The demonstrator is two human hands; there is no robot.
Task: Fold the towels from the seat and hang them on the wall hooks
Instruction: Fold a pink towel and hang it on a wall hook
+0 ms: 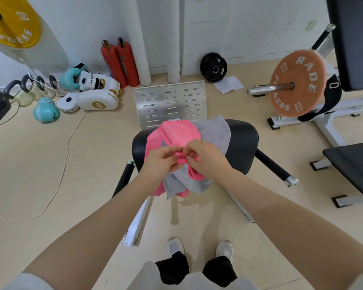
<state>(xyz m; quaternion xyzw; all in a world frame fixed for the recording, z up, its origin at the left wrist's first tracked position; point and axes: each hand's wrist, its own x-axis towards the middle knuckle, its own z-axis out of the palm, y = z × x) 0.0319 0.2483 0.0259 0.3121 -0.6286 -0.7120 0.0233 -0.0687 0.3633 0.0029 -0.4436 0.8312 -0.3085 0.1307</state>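
Fingers of left hand (159, 160) and right hand (205, 156) pinch pink towel (172, 130).

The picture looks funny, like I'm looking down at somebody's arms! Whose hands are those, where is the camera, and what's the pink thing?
The camera sits on a person's head and looks down, so you see their own arms and shoes. It is a gym. In front of them is a black seat with two towels on it: a pink towel and a grey towel. The left hand and the right hand both pinch a bunched edge of the pink towel between them. On the floor behind are boxing gloves, fire extinguishers and weight plates.
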